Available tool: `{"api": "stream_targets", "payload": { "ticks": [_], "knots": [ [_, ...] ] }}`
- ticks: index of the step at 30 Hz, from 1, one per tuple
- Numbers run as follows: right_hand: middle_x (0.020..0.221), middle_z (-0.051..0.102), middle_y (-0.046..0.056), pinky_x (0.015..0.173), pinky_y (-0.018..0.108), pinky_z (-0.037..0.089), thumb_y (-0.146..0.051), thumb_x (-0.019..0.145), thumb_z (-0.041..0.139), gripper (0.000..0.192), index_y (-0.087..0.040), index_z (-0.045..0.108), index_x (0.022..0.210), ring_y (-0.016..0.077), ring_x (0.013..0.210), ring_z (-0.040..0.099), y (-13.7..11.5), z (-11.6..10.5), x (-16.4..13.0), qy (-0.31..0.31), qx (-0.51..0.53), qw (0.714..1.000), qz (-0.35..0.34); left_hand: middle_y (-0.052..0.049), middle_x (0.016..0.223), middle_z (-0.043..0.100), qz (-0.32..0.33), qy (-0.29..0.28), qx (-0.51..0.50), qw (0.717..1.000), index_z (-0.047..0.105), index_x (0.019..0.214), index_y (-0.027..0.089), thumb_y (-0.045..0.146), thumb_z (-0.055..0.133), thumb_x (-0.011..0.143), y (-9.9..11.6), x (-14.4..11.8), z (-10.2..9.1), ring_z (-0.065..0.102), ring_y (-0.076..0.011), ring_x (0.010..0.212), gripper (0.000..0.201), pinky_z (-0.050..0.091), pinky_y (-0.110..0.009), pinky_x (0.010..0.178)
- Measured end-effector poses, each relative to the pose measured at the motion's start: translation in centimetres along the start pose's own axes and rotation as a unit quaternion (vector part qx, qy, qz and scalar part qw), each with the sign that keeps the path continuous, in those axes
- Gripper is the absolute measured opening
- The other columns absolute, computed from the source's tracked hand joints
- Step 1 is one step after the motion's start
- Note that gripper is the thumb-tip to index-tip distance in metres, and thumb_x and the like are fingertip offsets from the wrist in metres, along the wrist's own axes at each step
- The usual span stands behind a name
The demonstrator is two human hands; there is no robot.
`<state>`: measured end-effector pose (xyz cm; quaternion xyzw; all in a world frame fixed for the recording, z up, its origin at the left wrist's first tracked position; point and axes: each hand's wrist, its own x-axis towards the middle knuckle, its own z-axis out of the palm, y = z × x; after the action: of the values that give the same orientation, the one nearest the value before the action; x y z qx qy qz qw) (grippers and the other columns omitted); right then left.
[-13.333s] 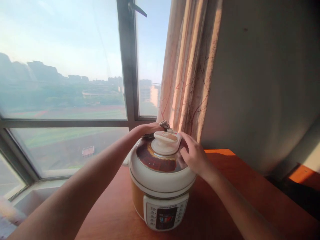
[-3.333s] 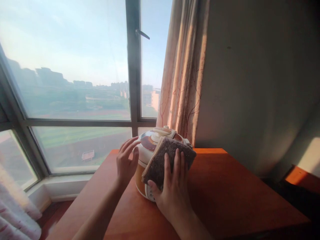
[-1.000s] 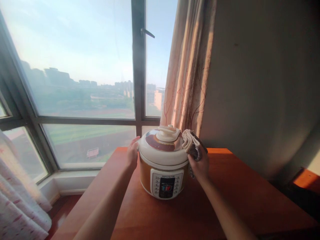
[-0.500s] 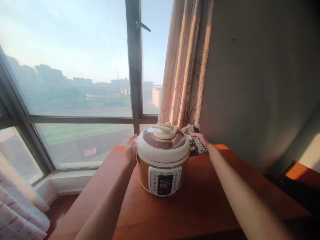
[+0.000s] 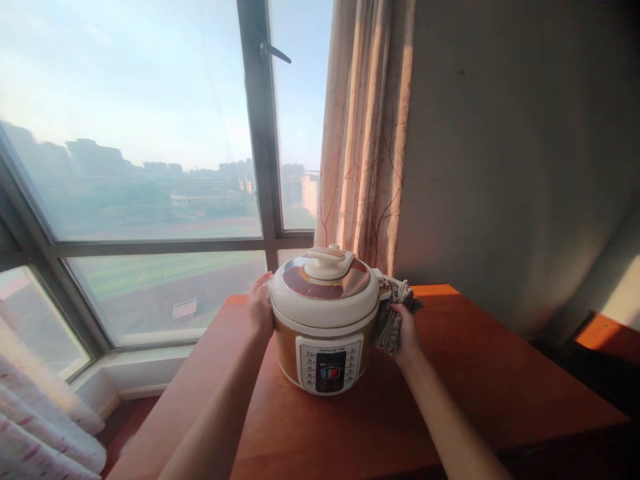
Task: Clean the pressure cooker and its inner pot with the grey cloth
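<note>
A white and gold electric pressure cooker (image 5: pixel 325 310) stands upright on the wooden table, its lid on and its control panel (image 5: pixel 331 365) facing me. My left hand (image 5: pixel 261 312) is closed against the cooker's left side near the lid rim; some of its fingers are hidden behind the body. In my right hand (image 5: pixel 404 332) is a crumpled grey patterned cloth (image 5: pixel 391 327), pressed to the right side of the cooker just below the lid's side handle (image 5: pixel 384 283). The fingers are partly covered by the cloth.
The reddish-brown table (image 5: pixel 465 373) runs under the cooker. Behind it are a large window (image 5: pixel 150 133) and a beige curtain (image 5: pixel 367 133). A grey wall (image 5: pixel 490 167) stands to the right, and a pale curtain (image 5: pixel 45 420) hangs at lower left.
My right hand has moved down and slightly toward me with the cloth, along the cooker's right side. My left hand stays at the left side. The view has shifted slightly.
</note>
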<state>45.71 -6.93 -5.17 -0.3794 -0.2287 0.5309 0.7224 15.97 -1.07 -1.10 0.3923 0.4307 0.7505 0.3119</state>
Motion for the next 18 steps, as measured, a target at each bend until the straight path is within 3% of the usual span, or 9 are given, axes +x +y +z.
{"api": "stream_targets", "payload": {
  "ticks": [4,9,14,18],
  "knots": [
    [0.081,0.078,0.003,0.067,0.042,0.063,-0.031,0.065,0.072,0.025,-0.024,0.071,0.09,0.0279,0.074,0.075,1.8,-1.5,-3.7,0.044,0.001,0.999,0.012,-0.009,0.105,0.07,-0.02,-0.003,-0.023,1.0,0.068,0.107,0.013,0.034,0.055,0.066,0.1,-0.1,0.1,0.062,-0.0254,0.095,0.048,0.048,-0.035,0.082],
    [0.102,0.079,0.004,0.08,0.044,0.062,-0.032,0.064,0.084,0.046,-0.025,0.071,0.107,0.0315,0.095,0.074,3.3,-1.7,-6.8,0.01,-0.045,0.997,-0.066,-0.009,0.104,0.07,-0.019,-0.001,-0.016,1.0,0.068,0.105,0.013,0.033,0.055,0.065,0.6,-0.2,0.1,0.062,-0.0252,0.096,0.046,0.048,-0.034,0.082],
    [0.112,0.077,0.003,0.087,0.04,0.06,-0.041,0.07,0.081,0.046,-0.025,0.069,0.112,0.0291,0.114,0.068,3.2,0.3,-5.7,0.009,-0.079,0.989,-0.127,-0.009,0.108,0.069,-0.02,0.005,-0.015,1.0,0.069,0.104,0.013,0.032,0.056,0.065,0.8,-0.2,0.2,0.06,-0.0237,0.097,0.045,0.046,-0.032,0.083],
    [0.097,0.079,0.001,0.074,0.039,0.063,-0.04,0.072,0.069,0.034,-0.025,0.069,0.102,0.028,0.095,0.075,2.4,0.8,-2.5,-0.01,-0.064,0.993,-0.099,-0.008,0.104,0.069,-0.023,0.004,-0.016,1.0,0.069,0.104,0.014,0.033,0.055,0.065,0.6,-0.1,0.2,0.06,-0.0229,0.091,0.047,0.046,-0.033,0.079]
  ]
}}
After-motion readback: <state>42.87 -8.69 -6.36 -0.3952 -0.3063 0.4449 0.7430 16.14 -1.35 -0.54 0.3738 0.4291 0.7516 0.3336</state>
